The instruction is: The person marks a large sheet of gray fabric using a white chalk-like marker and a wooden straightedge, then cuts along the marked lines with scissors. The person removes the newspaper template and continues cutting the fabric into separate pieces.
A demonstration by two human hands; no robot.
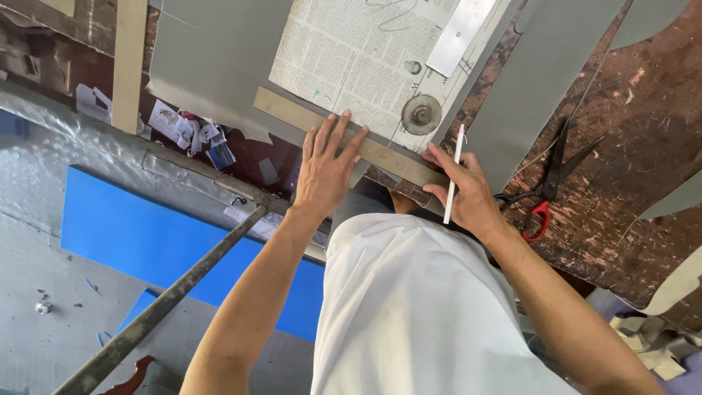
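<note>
Left hand (325,164) lies flat, fingers spread, pressing a long tan straightedge (344,139) onto grey sheet material (212,58) on the bench (629,183). Right hand (464,192) is closed around a thin white marking stick (453,172), held upright just beside the straightedge's near end. A newspaper pattern (351,51) rests on the grey sheet, with a round metal weight (421,114) on its corner. Black scissors with one red handle (550,183) lie on the bench to the right, apart from both hands.
</note>
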